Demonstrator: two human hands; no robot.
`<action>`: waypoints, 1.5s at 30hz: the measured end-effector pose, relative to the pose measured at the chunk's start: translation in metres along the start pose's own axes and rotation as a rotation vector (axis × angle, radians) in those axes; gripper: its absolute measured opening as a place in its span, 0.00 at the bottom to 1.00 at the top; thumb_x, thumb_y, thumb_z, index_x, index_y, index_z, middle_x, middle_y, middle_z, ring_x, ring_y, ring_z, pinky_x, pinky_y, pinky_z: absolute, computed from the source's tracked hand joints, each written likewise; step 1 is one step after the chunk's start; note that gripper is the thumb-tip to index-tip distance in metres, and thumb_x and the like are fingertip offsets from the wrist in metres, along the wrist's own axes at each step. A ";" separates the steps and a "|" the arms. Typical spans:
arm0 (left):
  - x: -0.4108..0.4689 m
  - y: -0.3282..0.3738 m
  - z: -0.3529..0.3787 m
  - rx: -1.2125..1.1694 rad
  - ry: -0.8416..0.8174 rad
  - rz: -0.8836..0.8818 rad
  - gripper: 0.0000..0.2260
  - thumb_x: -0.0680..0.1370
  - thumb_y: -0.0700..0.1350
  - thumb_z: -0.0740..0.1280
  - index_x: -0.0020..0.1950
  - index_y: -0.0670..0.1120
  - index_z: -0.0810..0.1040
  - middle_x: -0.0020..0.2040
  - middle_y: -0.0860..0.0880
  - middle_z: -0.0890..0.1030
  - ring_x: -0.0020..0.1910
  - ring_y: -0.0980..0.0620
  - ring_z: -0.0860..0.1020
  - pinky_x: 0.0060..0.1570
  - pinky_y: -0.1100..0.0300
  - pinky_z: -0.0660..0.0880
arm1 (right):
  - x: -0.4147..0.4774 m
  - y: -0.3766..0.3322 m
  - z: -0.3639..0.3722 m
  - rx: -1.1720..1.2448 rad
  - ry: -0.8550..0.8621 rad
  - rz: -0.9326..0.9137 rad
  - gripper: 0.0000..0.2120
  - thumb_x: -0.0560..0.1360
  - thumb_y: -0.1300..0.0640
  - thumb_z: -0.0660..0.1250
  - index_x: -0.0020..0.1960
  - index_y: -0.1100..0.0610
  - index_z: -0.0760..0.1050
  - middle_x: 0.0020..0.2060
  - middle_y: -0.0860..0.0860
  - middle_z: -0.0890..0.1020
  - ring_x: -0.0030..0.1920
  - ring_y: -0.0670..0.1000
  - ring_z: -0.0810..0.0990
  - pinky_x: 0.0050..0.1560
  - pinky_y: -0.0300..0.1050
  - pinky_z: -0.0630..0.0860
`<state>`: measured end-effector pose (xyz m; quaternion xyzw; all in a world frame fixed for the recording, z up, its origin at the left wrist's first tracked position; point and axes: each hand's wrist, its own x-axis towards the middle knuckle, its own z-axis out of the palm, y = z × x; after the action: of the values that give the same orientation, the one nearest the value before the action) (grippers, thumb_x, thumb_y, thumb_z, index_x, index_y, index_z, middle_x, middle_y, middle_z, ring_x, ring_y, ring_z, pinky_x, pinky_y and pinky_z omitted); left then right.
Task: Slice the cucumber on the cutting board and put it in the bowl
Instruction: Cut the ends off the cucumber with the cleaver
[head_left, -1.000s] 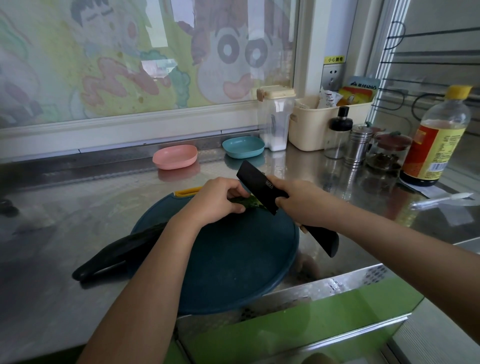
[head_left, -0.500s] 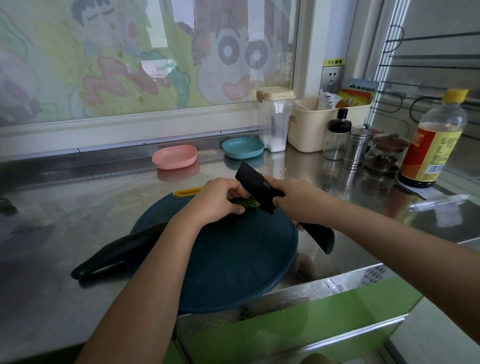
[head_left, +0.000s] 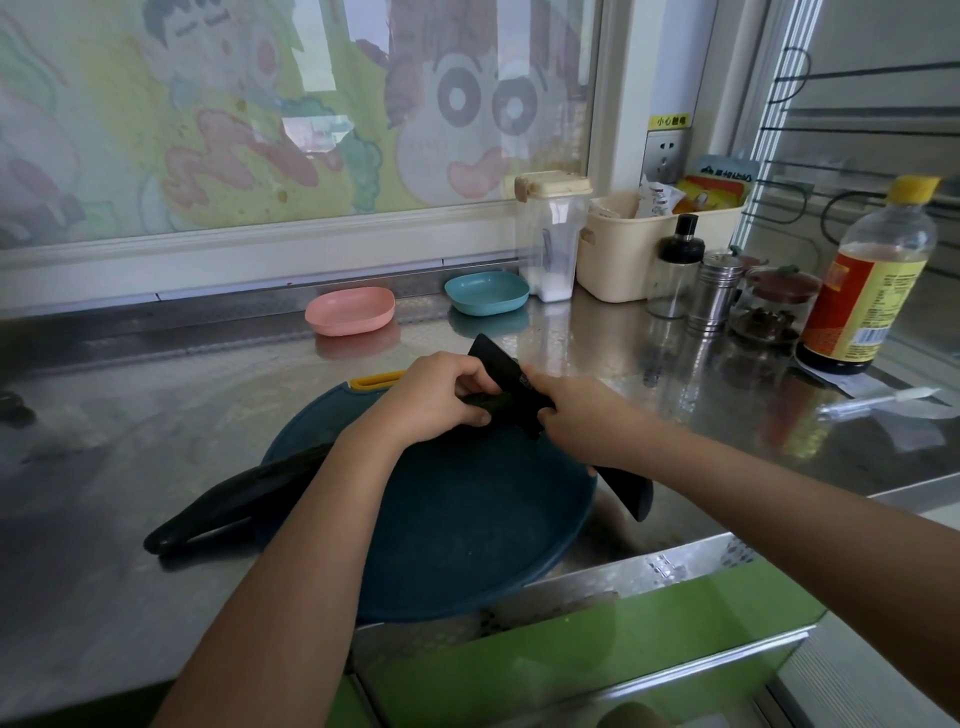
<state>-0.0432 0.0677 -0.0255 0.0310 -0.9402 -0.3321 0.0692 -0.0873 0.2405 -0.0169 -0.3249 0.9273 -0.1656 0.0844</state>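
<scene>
On a scuffed, reflective stainless steel counter (head_left: 156, 415): a round dark-blue cutting board (head_left: 457, 530) at the near edge, with a yellow tab (head_left: 376, 381) on its far rim. Across the board's left rim, a long dark cucumber (head_left: 244, 491), its near-left end overhanging onto the steel and its far-right end tucked under the left hand (head_left: 431, 400). Left hand curled down over that end, fingers bent, gripping it against the board. Right hand (head_left: 576, 421) wrapped round a black knife (head_left: 506, 374) at the junction of blade and handle, the handle sticking out to the near right past the board's rim. Blade tilted, set against the cucumber just beside the left fingers.

Along the far edge, below the sill: a pink bowl (head_left: 350, 310) and, to its right, a teal bowl (head_left: 487, 293), both well apart from the board. Further right, a clear container (head_left: 551, 234) with a cream lid, a cream basket (head_left: 623, 254) stuffed with packets, a black-capped glass bottle (head_left: 675, 270), a steel shaker (head_left: 717, 291), a red-lidded jar (head_left: 774, 306), then a large sauce bottle (head_left: 867, 280) with a yellow cap. Near that bottle, a white pen (head_left: 878, 402) flat on the steel.

Behind it all, a window (head_left: 260, 104) covered in faded cartoon film. Right of it, a wall socket (head_left: 665, 156) under a yellow label, and wire racks (head_left: 857, 124) on the right wall. Below the counter's near lip, green cabinet fronts (head_left: 571, 644).
</scene>
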 end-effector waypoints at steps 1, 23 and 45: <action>-0.001 0.001 -0.001 -0.014 -0.024 -0.004 0.13 0.68 0.39 0.76 0.49 0.51 0.81 0.44 0.57 0.79 0.45 0.60 0.78 0.44 0.70 0.72 | 0.001 0.001 0.001 0.015 -0.001 0.009 0.30 0.79 0.62 0.54 0.77 0.47 0.49 0.57 0.57 0.77 0.49 0.55 0.78 0.48 0.46 0.78; -0.005 0.014 -0.007 0.324 0.350 0.147 0.36 0.72 0.60 0.69 0.76 0.58 0.57 0.77 0.50 0.51 0.76 0.50 0.46 0.74 0.49 0.48 | 0.024 0.005 -0.059 -0.731 0.232 -0.332 0.18 0.78 0.58 0.59 0.65 0.59 0.57 0.31 0.51 0.69 0.31 0.55 0.71 0.25 0.45 0.62; 0.010 0.011 0.018 0.470 0.152 0.034 0.36 0.73 0.69 0.58 0.77 0.59 0.50 0.78 0.47 0.39 0.75 0.45 0.34 0.72 0.45 0.36 | 0.027 -0.007 -0.056 -0.679 0.310 -0.218 0.14 0.76 0.66 0.58 0.59 0.60 0.60 0.29 0.50 0.67 0.26 0.50 0.64 0.22 0.44 0.58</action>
<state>-0.0560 0.0862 -0.0313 0.0554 -0.9841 -0.0997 0.1363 -0.1197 0.2325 0.0366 -0.4019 0.8912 0.0957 -0.1873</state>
